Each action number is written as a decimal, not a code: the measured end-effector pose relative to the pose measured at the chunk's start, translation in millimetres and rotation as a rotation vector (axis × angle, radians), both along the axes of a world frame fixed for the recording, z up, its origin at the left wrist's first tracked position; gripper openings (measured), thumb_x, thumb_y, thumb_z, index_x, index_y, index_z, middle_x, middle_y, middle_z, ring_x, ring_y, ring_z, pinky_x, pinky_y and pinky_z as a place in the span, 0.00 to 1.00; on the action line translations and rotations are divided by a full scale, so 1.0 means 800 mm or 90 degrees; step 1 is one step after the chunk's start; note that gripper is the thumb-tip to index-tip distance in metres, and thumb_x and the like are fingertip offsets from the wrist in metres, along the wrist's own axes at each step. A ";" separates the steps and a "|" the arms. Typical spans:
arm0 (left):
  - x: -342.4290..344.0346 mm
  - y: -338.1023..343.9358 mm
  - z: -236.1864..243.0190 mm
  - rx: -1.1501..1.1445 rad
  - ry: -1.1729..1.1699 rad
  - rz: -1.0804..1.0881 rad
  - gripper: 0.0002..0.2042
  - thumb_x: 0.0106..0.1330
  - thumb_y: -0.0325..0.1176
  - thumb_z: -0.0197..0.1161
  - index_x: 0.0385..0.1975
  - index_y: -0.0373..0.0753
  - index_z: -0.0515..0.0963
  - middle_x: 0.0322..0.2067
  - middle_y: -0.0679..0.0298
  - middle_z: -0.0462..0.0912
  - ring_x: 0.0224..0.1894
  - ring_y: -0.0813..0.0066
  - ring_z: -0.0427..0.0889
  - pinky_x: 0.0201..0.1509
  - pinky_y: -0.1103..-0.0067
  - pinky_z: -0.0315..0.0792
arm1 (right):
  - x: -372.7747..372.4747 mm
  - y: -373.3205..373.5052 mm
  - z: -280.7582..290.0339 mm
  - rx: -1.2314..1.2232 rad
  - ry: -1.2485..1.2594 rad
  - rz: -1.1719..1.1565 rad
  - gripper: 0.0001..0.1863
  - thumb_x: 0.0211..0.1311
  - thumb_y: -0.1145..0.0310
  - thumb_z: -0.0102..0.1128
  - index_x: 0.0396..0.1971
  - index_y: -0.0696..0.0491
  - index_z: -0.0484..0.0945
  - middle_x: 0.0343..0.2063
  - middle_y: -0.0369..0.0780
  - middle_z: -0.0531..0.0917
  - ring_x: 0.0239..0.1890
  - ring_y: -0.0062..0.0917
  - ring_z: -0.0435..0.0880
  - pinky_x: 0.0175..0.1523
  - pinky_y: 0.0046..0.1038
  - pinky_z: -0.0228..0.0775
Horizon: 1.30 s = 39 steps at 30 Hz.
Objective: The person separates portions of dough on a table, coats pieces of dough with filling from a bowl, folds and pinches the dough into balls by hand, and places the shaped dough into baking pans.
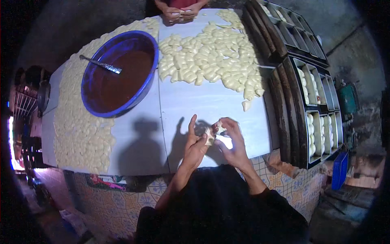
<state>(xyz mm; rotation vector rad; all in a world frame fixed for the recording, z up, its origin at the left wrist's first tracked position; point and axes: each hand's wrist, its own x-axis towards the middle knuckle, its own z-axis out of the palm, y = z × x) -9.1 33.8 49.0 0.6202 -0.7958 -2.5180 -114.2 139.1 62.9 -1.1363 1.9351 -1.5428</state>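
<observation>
My left hand (195,148) is closed on a pale piece of dough (210,137), its thumb pressed over it and its index finger raised. Beside it my right hand (235,147) curls inward, and its fingertips pinch another pale bit of dough (221,126). Whether the two bits are one piece I cannot tell. A small dark spot shows between them, too small to name. Both hands are above the near edge of the white table (203,97). Beyond them lies a broad spread of flattened dough pieces (211,57).
A blue basin (143,94) of brown filling (130,77), a metal utensil (101,64) across its rim, stands left. More dough pieces (83,142) cover the table's left side. Stacked loaf tins (310,110), some holding dough balls, stand right. A co-worker's hands (181,13) work dough opposite.
</observation>
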 end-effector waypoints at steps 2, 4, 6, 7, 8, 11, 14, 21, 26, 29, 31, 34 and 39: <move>0.016 -0.011 -0.019 0.072 0.103 -0.046 0.36 0.68 0.19 0.44 0.71 0.53 0.38 0.55 0.51 0.70 0.52 0.72 0.74 0.49 0.77 0.69 | 0.013 -0.013 -0.008 0.016 0.127 0.103 0.21 0.52 0.78 0.63 0.49 0.57 0.77 0.52 0.45 0.72 0.53 0.33 0.74 0.54 0.30 0.70; 0.022 -0.002 -0.021 0.050 0.100 0.045 0.32 0.68 0.23 0.52 0.70 0.45 0.48 0.51 0.55 0.72 0.52 0.74 0.73 0.50 0.77 0.69 | 0.020 -0.022 -0.019 -0.020 0.110 0.084 0.18 0.51 0.79 0.64 0.44 0.59 0.79 0.47 0.44 0.74 0.48 0.31 0.77 0.52 0.28 0.70; 0.029 -0.006 -0.026 -0.174 0.045 0.113 0.26 0.67 0.24 0.56 0.65 0.40 0.57 0.49 0.56 0.74 0.50 0.75 0.74 0.49 0.78 0.70 | 0.030 -0.036 -0.023 -0.065 -0.002 -0.030 0.15 0.55 0.73 0.65 0.44 0.57 0.81 0.39 0.40 0.78 0.41 0.28 0.79 0.49 0.27 0.71; 0.033 -0.007 -0.027 -0.397 -0.018 0.172 0.22 0.65 0.25 0.60 0.60 0.34 0.67 0.47 0.58 0.76 0.47 0.76 0.76 0.48 0.79 0.71 | 0.032 -0.041 -0.013 -0.103 -0.037 -0.039 0.15 0.54 0.74 0.65 0.43 0.57 0.81 0.37 0.40 0.78 0.38 0.24 0.79 0.45 0.23 0.71; 0.039 -0.006 -0.033 -0.397 -0.021 0.180 0.22 0.65 0.25 0.60 0.60 0.34 0.67 0.47 0.58 0.76 0.47 0.76 0.76 0.48 0.79 0.71 | 0.035 -0.048 -0.013 -0.103 -0.038 -0.031 0.15 0.54 0.74 0.65 0.43 0.57 0.81 0.37 0.40 0.78 0.38 0.24 0.79 0.45 0.23 0.71; 0.043 -0.006 -0.033 -0.386 -0.193 0.277 0.11 0.59 0.25 0.68 0.40 0.29 0.79 0.41 0.61 0.81 0.37 0.82 0.78 0.41 0.85 0.72 | 0.031 -0.065 -0.023 0.086 -0.104 0.069 0.15 0.60 0.64 0.62 0.45 0.56 0.81 0.40 0.42 0.75 0.40 0.25 0.75 0.45 0.25 0.68; 0.052 -0.025 -0.050 -0.420 -0.287 0.243 0.12 0.57 0.23 0.69 0.40 0.30 0.79 0.39 0.62 0.81 0.37 0.83 0.78 0.39 0.87 0.71 | 0.020 -0.096 -0.021 -0.061 -0.109 0.094 0.23 0.64 0.50 0.55 0.48 0.53 0.80 0.52 0.45 0.68 0.52 0.32 0.68 0.52 0.32 0.64; 0.052 -0.054 -0.038 0.271 0.203 0.074 0.42 0.54 0.62 0.62 0.61 0.35 0.63 0.54 0.56 0.71 0.51 0.70 0.73 0.56 0.74 0.69 | 0.014 -0.122 -0.036 -0.083 -0.115 0.307 0.37 0.56 0.47 0.62 0.61 0.48 0.62 0.62 0.43 0.62 0.62 0.35 0.60 0.60 0.40 0.59; 0.029 -0.211 0.039 0.019 0.307 0.144 0.48 0.58 0.73 0.45 0.57 0.27 0.64 0.53 0.48 0.74 0.55 0.58 0.72 0.58 0.59 0.65 | -0.010 -0.130 -0.072 -0.111 -0.340 0.369 0.60 0.52 0.38 0.63 0.71 0.42 0.29 0.67 0.45 0.51 0.60 0.32 0.64 0.53 0.35 0.70; 0.030 -0.366 0.038 -0.543 -0.324 0.285 0.35 0.70 0.63 0.36 0.45 0.32 0.75 0.36 0.60 0.80 0.37 0.67 0.79 0.43 0.68 0.73 | -0.004 -0.131 -0.066 -0.114 -0.438 0.246 0.61 0.48 0.35 0.64 0.72 0.44 0.35 0.68 0.39 0.50 0.61 0.28 0.61 0.54 0.35 0.67; 0.039 -0.427 -0.020 -0.807 -0.636 0.242 0.31 0.73 0.58 0.34 0.47 0.34 0.76 0.31 0.59 0.80 0.32 0.69 0.77 0.48 0.72 0.69 | 0.003 -0.137 -0.072 -0.109 -0.414 0.242 0.59 0.50 0.38 0.64 0.72 0.44 0.37 0.68 0.39 0.50 0.60 0.28 0.62 0.53 0.34 0.68; -0.001 -0.368 0.071 -0.764 -0.899 -0.123 0.33 0.72 0.60 0.33 0.43 0.35 0.78 0.19 0.57 0.78 0.27 0.63 0.77 0.47 0.66 0.67 | -0.006 -0.132 -0.090 -0.168 -0.478 0.237 0.49 0.59 0.53 0.64 0.72 0.44 0.40 0.66 0.44 0.53 0.64 0.34 0.61 0.61 0.34 0.65; 0.011 -0.335 0.051 -0.701 -0.729 0.109 0.41 0.70 0.64 0.26 0.24 0.34 0.81 0.13 0.58 0.71 0.24 0.64 0.76 0.33 0.64 0.68 | -0.014 -0.128 -0.103 -0.103 -0.408 0.181 0.43 0.62 0.57 0.60 0.71 0.46 0.45 0.66 0.40 0.58 0.58 0.26 0.67 0.52 0.29 0.71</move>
